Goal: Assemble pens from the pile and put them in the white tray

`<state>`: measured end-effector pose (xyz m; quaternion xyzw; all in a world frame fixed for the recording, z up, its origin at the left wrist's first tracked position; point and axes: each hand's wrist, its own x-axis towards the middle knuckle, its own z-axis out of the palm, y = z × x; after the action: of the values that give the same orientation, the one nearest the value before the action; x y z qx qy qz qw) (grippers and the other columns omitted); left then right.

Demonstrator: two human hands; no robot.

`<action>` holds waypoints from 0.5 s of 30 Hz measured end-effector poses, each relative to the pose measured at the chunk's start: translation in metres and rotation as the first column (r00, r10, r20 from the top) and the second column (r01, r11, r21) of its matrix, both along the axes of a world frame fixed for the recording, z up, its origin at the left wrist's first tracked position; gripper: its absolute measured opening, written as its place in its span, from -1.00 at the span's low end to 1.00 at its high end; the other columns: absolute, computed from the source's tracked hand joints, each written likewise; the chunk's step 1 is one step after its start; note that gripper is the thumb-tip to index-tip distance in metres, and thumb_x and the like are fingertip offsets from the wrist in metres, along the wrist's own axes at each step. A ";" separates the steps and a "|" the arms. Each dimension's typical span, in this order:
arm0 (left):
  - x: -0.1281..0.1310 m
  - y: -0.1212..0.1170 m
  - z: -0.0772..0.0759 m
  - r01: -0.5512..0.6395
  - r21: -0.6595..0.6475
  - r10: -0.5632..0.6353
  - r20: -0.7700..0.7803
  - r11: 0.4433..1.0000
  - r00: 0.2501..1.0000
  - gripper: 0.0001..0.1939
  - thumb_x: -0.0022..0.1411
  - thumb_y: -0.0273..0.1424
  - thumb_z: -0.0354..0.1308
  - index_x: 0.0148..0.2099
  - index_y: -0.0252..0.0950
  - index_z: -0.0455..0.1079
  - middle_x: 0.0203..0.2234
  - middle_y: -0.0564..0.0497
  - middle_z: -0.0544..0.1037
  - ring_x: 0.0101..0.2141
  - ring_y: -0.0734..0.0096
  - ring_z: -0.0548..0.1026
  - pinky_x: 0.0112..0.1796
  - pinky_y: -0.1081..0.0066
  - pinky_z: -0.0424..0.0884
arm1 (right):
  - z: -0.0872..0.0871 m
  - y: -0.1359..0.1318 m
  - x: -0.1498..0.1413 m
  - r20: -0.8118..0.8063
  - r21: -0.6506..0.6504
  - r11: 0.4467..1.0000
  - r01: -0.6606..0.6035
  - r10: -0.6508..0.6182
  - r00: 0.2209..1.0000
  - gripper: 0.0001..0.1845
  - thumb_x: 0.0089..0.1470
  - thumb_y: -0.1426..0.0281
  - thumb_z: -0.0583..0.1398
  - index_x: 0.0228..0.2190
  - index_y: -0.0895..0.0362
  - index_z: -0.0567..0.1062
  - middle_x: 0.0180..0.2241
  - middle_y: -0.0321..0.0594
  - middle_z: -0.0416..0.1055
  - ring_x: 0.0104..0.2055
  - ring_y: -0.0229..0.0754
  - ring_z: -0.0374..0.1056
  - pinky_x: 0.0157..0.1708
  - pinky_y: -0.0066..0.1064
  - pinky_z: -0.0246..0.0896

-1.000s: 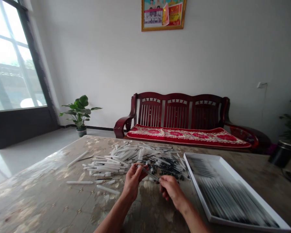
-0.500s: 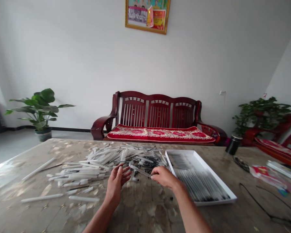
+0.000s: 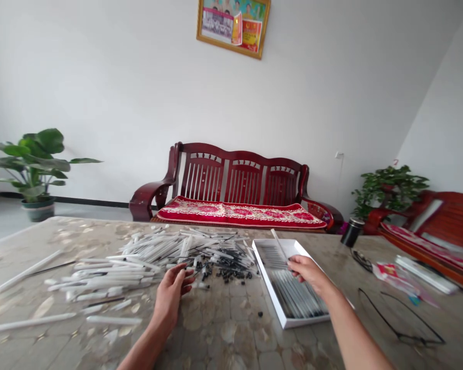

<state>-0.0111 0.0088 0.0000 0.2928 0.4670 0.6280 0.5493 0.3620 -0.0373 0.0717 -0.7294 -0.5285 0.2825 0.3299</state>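
My right hand (image 3: 307, 272) is over the white tray (image 3: 276, 303) and pinches an assembled pen (image 3: 279, 244) that slants up and away from the fingers. Rows of finished pens (image 3: 293, 290) lie in the tray. My left hand (image 3: 170, 295) rests on the table with its fingers loosely spread and nothing in them, at the near edge of a heap of white pen barrels (image 3: 146, 257). Small black caps and thin refills (image 3: 226, 267) lie scattered between the heap and the tray.
The work lies on a marbled table (image 3: 224, 334). To the right lie a black cable (image 3: 401, 318), a black cup (image 3: 349, 232) and some packets (image 3: 397, 275). Behind the table stands a dark wooden bench (image 3: 239, 190) with a red cushion, with potted plants (image 3: 34, 164) at both sides.
My hands came apart; the right hand carried the pen rightwards over the tray, and the left hand let go and sank to the table. The view swung to the right.
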 end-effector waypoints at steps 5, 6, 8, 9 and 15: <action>-0.001 0.002 -0.003 -0.005 0.001 0.005 -0.040 1.000 0.999 -0.48 -0.20 -0.17 0.29 -0.15 -0.28 0.40 -0.41 0.00 0.61 -0.47 0.39 0.53 -0.47 0.43 0.42 | -0.009 -0.032 0.047 0.373 -0.100 0.977 0.188 -0.138 0.918 -0.90 -0.13 0.47 0.18 -0.61 0.12 0.35 -0.72 -0.43 0.16 -0.59 -0.27 0.18 -0.56 -0.48 -0.13; -0.001 0.002 -0.004 -0.006 0.005 0.006 -0.050 1.000 0.999 -0.47 -0.20 -0.16 0.28 -0.15 -0.28 0.41 -0.40 0.00 0.61 -0.47 0.38 0.53 -0.47 0.42 0.42 | -0.012 -0.037 0.052 0.433 -0.108 0.973 0.206 -0.140 0.890 -0.89 -0.14 0.49 0.18 -0.62 0.12 0.36 -0.71 -0.41 0.19 -0.57 -0.25 0.21 -0.54 -0.48 -0.13; -0.002 0.003 -0.004 -0.013 0.013 0.014 -0.071 1.000 0.997 -0.47 -0.21 -0.15 0.28 -0.15 -0.28 0.41 -0.40 0.00 0.61 -0.47 0.37 0.53 -0.47 0.41 0.41 | -0.018 -0.046 0.056 0.535 -0.115 0.967 0.227 -0.132 0.834 -0.89 -0.14 0.52 0.18 -0.62 0.13 0.38 -0.66 -0.35 0.29 -0.49 -0.21 0.27 -0.51 -0.46 -0.13; -0.003 0.003 -0.005 -0.019 0.019 0.021 -0.081 1.000 0.996 -0.47 -0.21 -0.15 0.27 -0.15 -0.28 0.41 -0.40 -0.01 0.61 -0.47 0.37 0.53 -0.47 0.41 0.41 | -0.021 -0.049 0.056 0.576 -0.116 0.966 0.232 -0.124 0.808 -0.91 -0.13 0.51 0.18 -0.60 0.13 0.40 -0.61 -0.31 0.35 -0.45 -0.19 0.30 -0.49 -0.46 -0.12; -0.010 0.007 -0.007 -0.091 0.060 0.097 -0.110 0.994 0.989 -0.50 -0.16 -0.14 0.25 -0.15 -0.28 0.40 -0.42 -0.02 0.60 -0.47 0.33 0.52 -0.48 0.39 0.40 | -0.027 -0.056 0.050 0.699 -0.151 0.964 0.218 -0.052 0.713 -0.85 0.00 0.46 0.11 -0.48 0.10 0.50 -0.42 -0.20 0.50 -0.32 -0.14 0.41 -0.44 -0.45 -0.06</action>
<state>-0.0208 0.0157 -0.0067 0.3206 0.4933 0.6483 0.4834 0.4122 -0.0929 0.0451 -0.8507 -0.5231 0.0233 0.0461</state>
